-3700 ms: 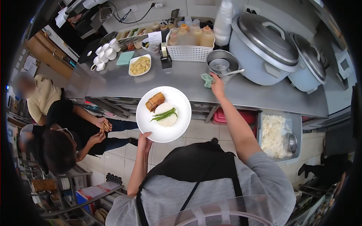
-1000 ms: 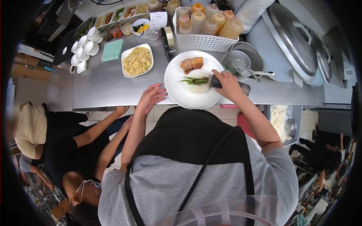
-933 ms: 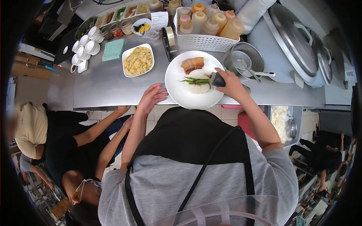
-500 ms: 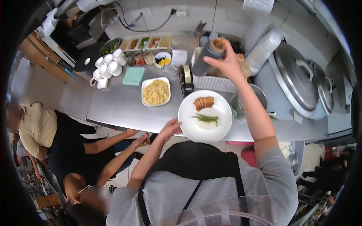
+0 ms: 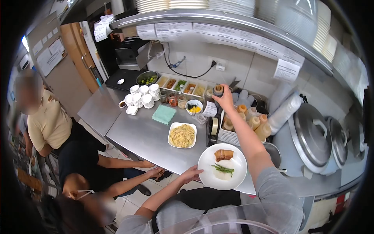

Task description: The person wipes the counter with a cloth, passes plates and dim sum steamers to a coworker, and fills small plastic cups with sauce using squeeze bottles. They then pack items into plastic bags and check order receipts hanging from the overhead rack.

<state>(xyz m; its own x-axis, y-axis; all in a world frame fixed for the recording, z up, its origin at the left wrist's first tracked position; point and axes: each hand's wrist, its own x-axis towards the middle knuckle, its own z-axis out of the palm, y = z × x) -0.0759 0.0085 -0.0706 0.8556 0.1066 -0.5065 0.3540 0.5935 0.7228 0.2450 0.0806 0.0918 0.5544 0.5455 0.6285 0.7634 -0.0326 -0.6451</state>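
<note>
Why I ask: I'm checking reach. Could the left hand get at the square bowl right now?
Probably yes: the left hand touches the plate, and only bare counter seems to lie between that hand and the square bowl.

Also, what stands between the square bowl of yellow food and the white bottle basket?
In the head view, a black tape dispenser stands between the bowl and the basket.

Left hand against a white plate, right hand around a dark bottle.
</note>
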